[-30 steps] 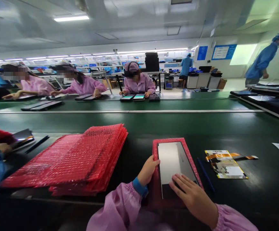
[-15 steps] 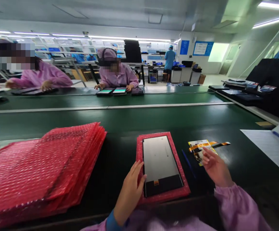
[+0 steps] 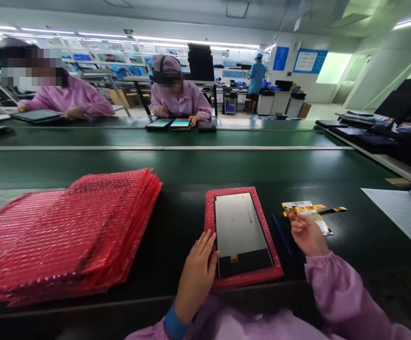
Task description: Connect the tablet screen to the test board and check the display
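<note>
– Where is your display panel [image 3: 241, 222]?
– Flat on red bubble wrap [image 3: 209, 208] at the near side, which probably cushions it. Your left hand [image 3: 196, 271] rests at its left edge, fingers straight, gripping nothing, perhaps to steady it.
– And your right hand [image 3: 308, 234]?
– Its fingers bend at the flat part [image 3: 324, 226] with orange ribbon [image 3: 306, 209], right of the blue pen [image 3: 282, 234]; I can't tell whether they pinch it.

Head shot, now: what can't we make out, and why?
All head view:
Whether the right hand grips the yellow-edged flat part: its curled shape hides any contact.
Left end of the red bubble-wrap stack: cut by frame edge.
Any print on the white paper sheet: too small.
Red bubble-wrap mat's left edge: partly behind the left hand.
</note>
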Demonstrator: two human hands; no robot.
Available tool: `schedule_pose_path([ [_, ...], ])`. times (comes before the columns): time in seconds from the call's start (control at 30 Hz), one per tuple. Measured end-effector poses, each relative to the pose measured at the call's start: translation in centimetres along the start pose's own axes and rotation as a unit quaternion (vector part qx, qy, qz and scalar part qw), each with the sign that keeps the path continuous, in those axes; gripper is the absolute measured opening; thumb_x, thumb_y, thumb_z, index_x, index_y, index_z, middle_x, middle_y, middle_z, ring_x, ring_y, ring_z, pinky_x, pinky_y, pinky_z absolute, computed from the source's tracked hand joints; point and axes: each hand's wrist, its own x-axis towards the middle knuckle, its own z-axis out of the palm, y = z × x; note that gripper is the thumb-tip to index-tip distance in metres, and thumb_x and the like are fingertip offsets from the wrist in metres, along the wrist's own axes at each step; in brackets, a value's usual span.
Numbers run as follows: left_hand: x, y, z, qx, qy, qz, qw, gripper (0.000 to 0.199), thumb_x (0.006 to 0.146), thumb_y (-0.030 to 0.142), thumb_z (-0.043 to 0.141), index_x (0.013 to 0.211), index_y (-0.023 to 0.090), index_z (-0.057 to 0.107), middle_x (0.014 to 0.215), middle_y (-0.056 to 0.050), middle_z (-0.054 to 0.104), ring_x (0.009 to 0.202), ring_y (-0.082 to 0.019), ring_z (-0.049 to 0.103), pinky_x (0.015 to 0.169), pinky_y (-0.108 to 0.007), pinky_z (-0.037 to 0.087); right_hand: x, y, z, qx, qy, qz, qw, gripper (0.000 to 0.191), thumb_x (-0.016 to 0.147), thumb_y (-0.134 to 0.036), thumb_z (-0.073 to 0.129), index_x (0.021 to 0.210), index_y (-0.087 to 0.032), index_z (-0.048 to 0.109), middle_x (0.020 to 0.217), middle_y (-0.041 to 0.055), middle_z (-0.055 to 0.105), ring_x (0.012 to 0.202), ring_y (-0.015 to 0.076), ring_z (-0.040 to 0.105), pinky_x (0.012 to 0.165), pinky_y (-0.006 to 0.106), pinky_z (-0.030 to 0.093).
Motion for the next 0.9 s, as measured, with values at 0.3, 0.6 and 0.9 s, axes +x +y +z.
schedule_pose_path([
  [0.3,0.0,0.4,0.0,-0.006,-0.015,-0.019,1.000,0.046,0.098,0.030,0.029,0.136,0.012,0.046,0.143,-0.009,0.042,0.134,-0.022,0.038,0.111,-0.048,0.036,-2.2,1.4,1.6,-0.146,-0.138,-0.047,0.978,0.046,0.077,-0.024,0.070,0.119,-0.012,0.053,0.065,-0.0004,0.059,0.037,0.0066,0.045,0.031,0.012,0.035],
  [0.6,-0.4,0.6,-0.8,-0.165,0.020,-0.061,0.984,0.040,0.097,0.033,0.032,0.123,0.017,0.058,0.133,-0.006,0.054,0.129,-0.019,0.044,0.111,-0.043,0.035,-6.3,8.3,2.0,-0.641,-0.345,-0.193,0.658,0.037,0.094,-0.038,0.042,0.111,-0.011,0.061,0.065,0.0051,0.064,0.053,0.0186,0.062,0.050,0.025,0.047],
  [0.9,-0.8,2.8,-2.9,-0.342,-0.039,-0.174,0.923,0.042,0.092,0.046,0.043,0.113,0.016,0.063,0.100,-0.008,0.067,0.087,-0.019,0.063,0.080,-0.031,0.050,-7.5,10.7,1.8,-0.708,-0.372,-0.310,0.515,0.031,0.096,-0.022,0.038,0.118,-0.018,0.060,0.093,0.0055,0.069,0.078,0.0236,0.067,0.066,0.029,0.047],
])
